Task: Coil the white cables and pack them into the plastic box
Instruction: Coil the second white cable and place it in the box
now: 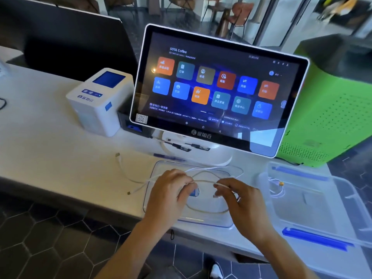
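My left hand (pixel 171 190) and my right hand (pixel 239 200) both pinch a white cable (pixel 203 181) that loops between and below them, above a clear plastic lid (pixel 161 168) lying flat on the counter. A second white cable (pixel 124 174) trails loose to the left, with its plug ends on the counter. On the right stands the clear plastic box (pixel 330 210) with blue latches, and a coiled white cable (pixel 276 188) lies inside it near its left wall.
A touchscreen terminal (pixel 217 87) stands right behind the lid on a white base. A white receipt printer (pixel 100 101) sits at the left, a green perforated case (pixel 330 109) at the right. The counter's front edge (pixel 80 198) runs just below my wrists.
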